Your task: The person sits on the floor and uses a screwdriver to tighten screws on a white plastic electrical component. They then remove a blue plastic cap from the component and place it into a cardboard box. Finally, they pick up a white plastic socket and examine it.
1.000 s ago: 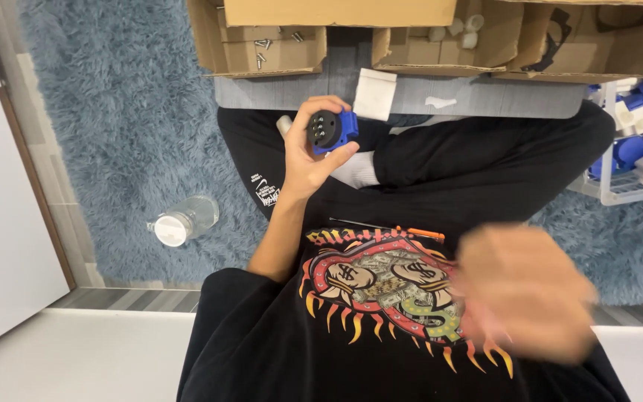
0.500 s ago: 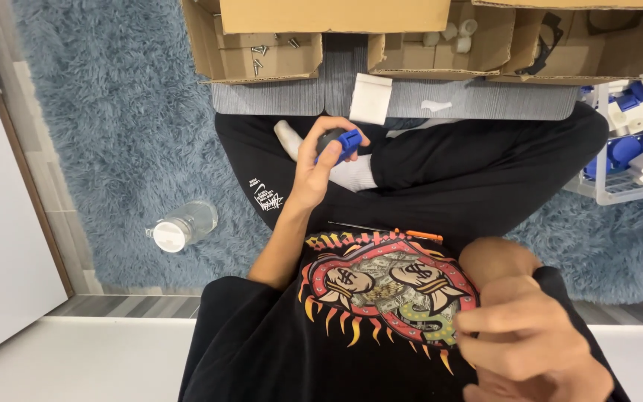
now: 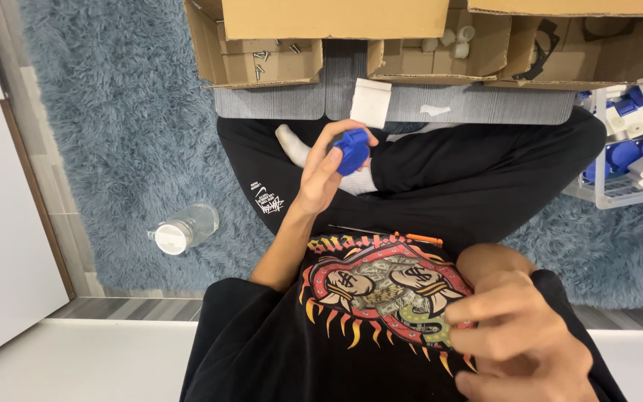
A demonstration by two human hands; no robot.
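My left hand (image 3: 321, 175) is raised over my crossed legs and grips a small round blue plastic part (image 3: 351, 151) between thumb and fingers. Only the part's blue side shows. My right hand (image 3: 519, 342) is close to the camera at the lower right, against the printed black shirt (image 3: 381, 286). Its fingers are loosely curled and slightly apart, and nothing shows in them. A thin tool with an orange handle (image 3: 420, 239) lies on my lap between the two hands.
Open cardboard boxes (image 3: 262, 67) with screws and white caps line the far side, behind a grey mat (image 3: 277, 103) and a white slip (image 3: 370, 103). A clear bin (image 3: 619, 190) of blue and white parts stands right. A clear bottle (image 3: 184, 228) lies on the blue rug.
My left hand has turned the blue part, so its black face no longer shows. My right hand has dropped lower and nearer to the camera, against the shirt.
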